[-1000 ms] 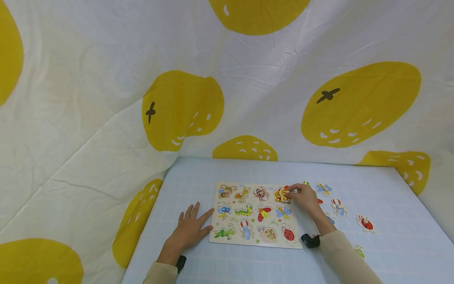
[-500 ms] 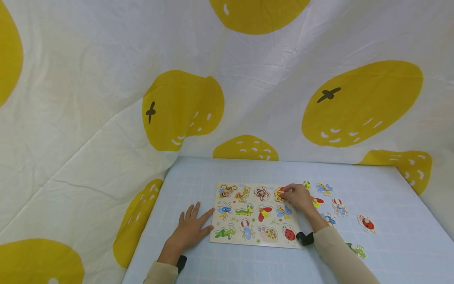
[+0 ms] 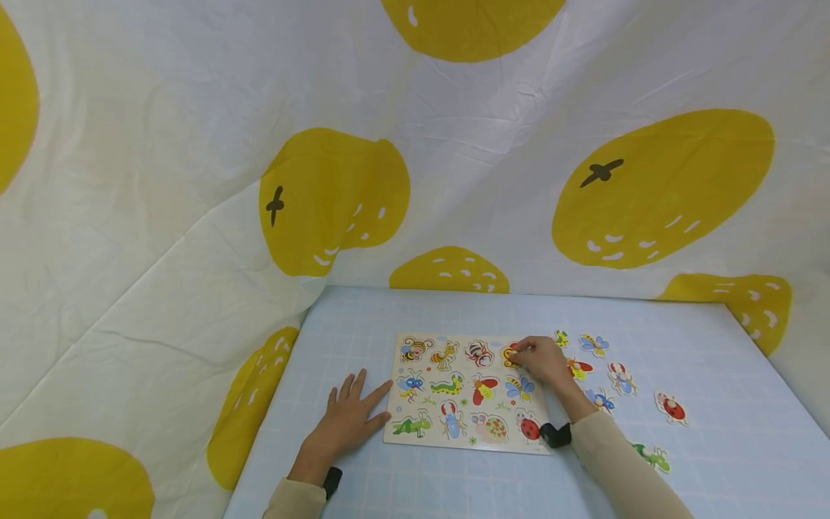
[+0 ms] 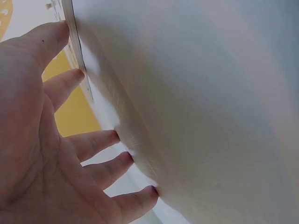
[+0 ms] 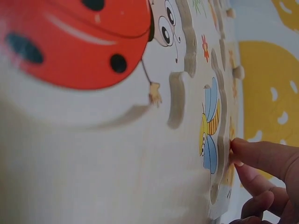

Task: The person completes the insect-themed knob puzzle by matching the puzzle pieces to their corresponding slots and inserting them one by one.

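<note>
A wooden insect puzzle board (image 3: pixel 424 441) lies flat on the table. At its top right corner my right hand (image 3: pixel 547 360) pinches a small knob on the red and yellow butterfly puzzle piece (image 3: pixel 509 355), partly hidden by the fingers. In the right wrist view the thumb and a finger (image 5: pixel 257 154) meet beyond the recess with the blue-winged dragonfly picture (image 5: pixel 210 133). A large ladybug picture (image 5: pixel 103 51) fills the near part of that view. My left hand (image 3: pixel 346 418) rests spread on the table, thumb and index fingertips at the board's left edge (image 4: pixel 77 46).
Right of the board lie several loose pieces, among them a dragonfly (image 3: pixel 593 344), a stag beetle (image 3: pixel 622 379), a ladybug (image 3: pixel 671 409) and a grasshopper (image 3: pixel 653 457). A patterned curtain (image 3: pixel 480 180) stands behind the pale checked table (image 3: pixel 454 490).
The butterfly piece has shifted slightly left over the board's top right recess, and my right hand moved left with it. My left hand stays in place.
</note>
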`<state>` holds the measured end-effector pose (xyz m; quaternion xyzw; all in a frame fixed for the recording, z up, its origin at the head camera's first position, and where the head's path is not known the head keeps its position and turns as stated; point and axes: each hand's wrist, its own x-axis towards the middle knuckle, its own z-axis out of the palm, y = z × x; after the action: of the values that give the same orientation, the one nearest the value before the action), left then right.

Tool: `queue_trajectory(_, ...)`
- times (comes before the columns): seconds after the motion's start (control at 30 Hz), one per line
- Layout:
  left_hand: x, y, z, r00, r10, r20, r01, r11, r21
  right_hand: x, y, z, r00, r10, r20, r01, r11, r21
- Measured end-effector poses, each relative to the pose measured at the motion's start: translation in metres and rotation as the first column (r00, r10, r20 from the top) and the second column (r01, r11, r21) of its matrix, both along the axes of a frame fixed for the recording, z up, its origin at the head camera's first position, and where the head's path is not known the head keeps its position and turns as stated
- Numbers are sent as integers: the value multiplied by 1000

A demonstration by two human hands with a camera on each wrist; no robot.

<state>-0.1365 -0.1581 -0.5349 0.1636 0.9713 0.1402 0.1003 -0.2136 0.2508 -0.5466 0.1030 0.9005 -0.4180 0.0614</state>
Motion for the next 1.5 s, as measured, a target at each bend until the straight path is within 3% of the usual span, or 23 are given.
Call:
queue_trajectory(0.53,1,1,0,1000,1,-2,-1,1000,1,2,0,1,1000,15,-18,-15,1000,-8)
queue_trajectory(0.93,2,2,2,1000,11,11,-11,1000,8,10,6,19,999,14,-30,-14,1000,6)
queue_trajectory(1.2,3,2,5,1000,9,9,-9,1000,12,23,13,37,986,33,-162,-27,999,40)
queue_trajectory(1.5,0,0,-1,1000,6,0,-6,1000,3,43,30,50,985,-4,-174,10,999,35)
